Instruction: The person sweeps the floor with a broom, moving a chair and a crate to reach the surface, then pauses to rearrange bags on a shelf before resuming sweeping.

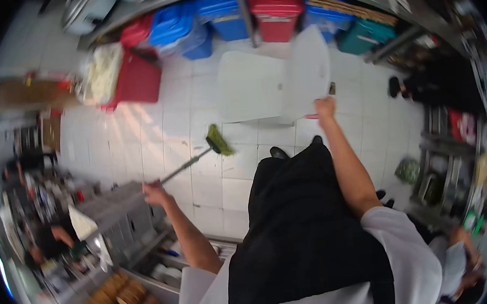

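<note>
The broom (187, 165), its green head (218, 141) at ten o'clock, is gripped at eight by the left hand (155, 194), while at two the right hand (325, 109) is curled beside the white object (254, 86), its hold unclear.

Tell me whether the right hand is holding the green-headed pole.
No, the left hand grips the pole, well away from the right hand.
</note>
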Demonstrator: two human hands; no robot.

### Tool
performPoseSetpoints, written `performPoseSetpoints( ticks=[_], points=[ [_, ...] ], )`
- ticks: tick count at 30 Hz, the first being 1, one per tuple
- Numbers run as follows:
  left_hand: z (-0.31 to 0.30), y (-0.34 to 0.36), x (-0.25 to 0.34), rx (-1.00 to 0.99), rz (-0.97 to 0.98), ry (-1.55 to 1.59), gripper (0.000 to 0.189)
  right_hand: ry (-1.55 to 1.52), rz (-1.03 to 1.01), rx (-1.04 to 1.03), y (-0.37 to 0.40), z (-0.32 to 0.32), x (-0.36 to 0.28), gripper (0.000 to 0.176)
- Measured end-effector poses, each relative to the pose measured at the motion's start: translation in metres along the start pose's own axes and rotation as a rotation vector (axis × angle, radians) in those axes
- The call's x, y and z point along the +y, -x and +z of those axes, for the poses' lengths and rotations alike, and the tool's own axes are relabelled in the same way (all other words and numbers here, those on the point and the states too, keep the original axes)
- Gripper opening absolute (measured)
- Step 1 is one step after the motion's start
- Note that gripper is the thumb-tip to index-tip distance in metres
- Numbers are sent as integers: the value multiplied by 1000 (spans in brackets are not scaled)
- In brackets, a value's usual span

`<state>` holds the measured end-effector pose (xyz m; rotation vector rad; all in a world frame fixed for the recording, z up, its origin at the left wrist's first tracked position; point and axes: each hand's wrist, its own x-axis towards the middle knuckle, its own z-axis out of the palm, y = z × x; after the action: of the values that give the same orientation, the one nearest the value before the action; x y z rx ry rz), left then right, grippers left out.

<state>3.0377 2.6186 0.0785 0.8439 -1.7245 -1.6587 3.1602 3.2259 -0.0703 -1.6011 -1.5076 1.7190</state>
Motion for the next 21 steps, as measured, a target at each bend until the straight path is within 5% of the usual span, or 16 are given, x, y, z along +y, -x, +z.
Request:
performPoseSetpoints(
  ticks=[3, 9, 14, 19, 21],
  points=[
    [14, 20, 10, 90, -6, -60, 32, -52, 11, -61, -26, -37, -55, 63],
    [52, 49, 0, -139, 146, -137, 43, 696, -131, 178, -104, -77, -131, 42],
    [107, 54, -18, -246, 173, -238, 46, 871, -96, 56, -122, -78, -128, 33],
    [172, 7, -25, -312, 168, -283, 46, 890, -63, 317, -101, -52, -125, 31],
    [198, -34, -22, -285, 341, -424, 47, 1075, -296, 362, -151, -80, -75, 33]
  ],
)
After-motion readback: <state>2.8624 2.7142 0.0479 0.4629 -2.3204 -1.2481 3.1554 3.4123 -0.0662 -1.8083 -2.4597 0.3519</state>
